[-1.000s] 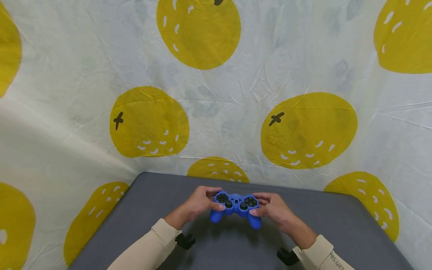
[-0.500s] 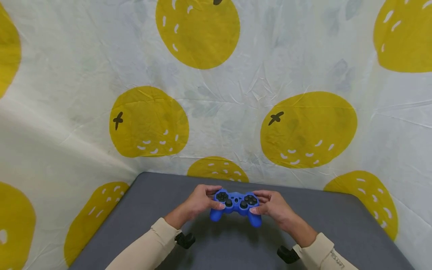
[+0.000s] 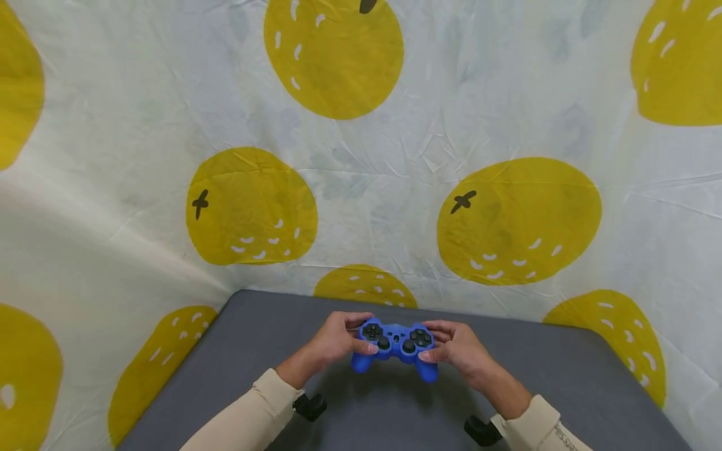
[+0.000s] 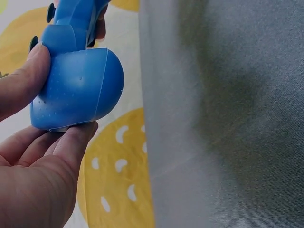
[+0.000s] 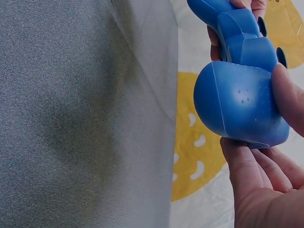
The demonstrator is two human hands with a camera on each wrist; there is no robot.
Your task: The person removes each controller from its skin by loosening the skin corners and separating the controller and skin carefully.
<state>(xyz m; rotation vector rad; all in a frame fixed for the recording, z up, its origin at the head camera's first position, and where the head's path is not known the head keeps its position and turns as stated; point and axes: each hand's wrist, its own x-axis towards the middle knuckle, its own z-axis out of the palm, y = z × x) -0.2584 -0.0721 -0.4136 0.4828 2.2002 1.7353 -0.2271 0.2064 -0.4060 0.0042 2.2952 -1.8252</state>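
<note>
A blue game controller [image 3: 397, 333] with black buttons and two thumbsticks is held up over the grey table, its button face toward the head camera. My left hand [image 3: 336, 338] grips its left side, thumb on the front near the left stick and fingers behind. On the other side my right hand [image 3: 458, 351] pinches it the same way, thumb low beside the right stick. In the left wrist view the blue handle [image 4: 78, 88] sits between thumb and fingers. The right wrist view shows the other handle [image 5: 242, 102] between that thumb and the fingertips.
A grey cloth-covered table [image 3: 271, 326] lies beneath, with the hands' shadow on it. Behind and to the left hangs a white curtain [image 3: 372, 213] printed with yellow fruit. Black wrist cameras [image 3: 310, 407] are strapped below both cream sleeves.
Both hands keep their hold on the controller with almost no movement. The whole head view has shifted very slightly.
</note>
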